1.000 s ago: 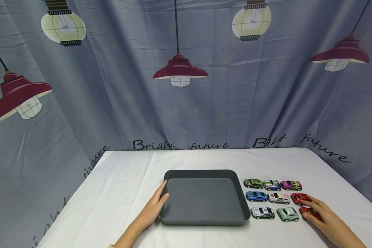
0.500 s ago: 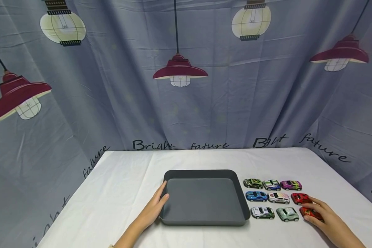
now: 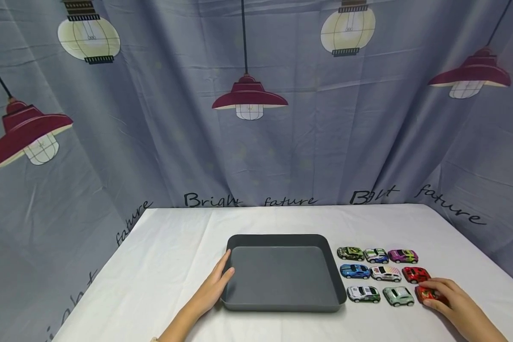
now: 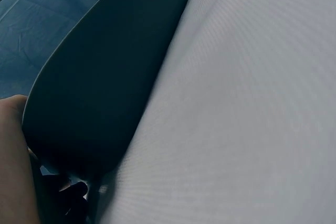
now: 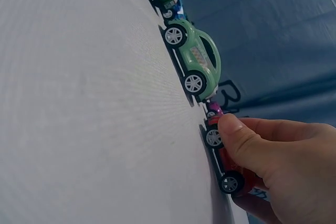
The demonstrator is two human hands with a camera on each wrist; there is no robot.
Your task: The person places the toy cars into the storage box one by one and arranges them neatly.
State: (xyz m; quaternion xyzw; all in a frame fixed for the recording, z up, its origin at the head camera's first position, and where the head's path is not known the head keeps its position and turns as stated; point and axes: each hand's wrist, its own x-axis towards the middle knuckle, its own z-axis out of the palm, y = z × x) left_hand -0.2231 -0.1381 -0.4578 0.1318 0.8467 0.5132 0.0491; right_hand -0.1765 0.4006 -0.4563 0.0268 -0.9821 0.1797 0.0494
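The dark tray (image 4: 105,72) rested on the white cloth (image 4: 247,108), and the left hand (image 4: 13,161) lay against the tray's near edge.

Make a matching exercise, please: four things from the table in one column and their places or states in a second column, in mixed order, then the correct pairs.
Things
1. grey tray
2. purple car
3. nearest red car
4. blue car

Places or states
A. far row of cars, right end
B. gripped by the right hand
C. middle row of cars, next to the tray
D. left hand rests against its left side

Pairs: 1-D, 2-A, 3-B, 4-C
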